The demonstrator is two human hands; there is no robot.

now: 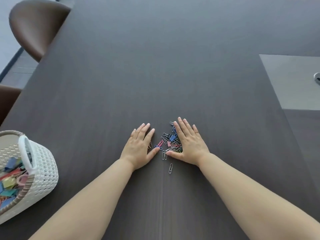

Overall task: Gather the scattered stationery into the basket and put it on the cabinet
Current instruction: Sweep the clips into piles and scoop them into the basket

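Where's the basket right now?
Head view, lower left: the basket sits on the table, well left of the left hand, with clips inside.

A dark wood-grain table [155, 66] fills the view under soft, even light. A brown chair [34, 26] stands at its edge at 10 o'clock, a second chair [7, 101] at 9. A grey panel [290, 84] lies flush in the table at 3 o'clock. Pale floor [7, 40] shows at 10 o'clock.

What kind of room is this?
Most likely an office meeting room: a big dark table, a brown chair tucked at its side, a grey panel set into the tabletop, and a pile of paper clips.
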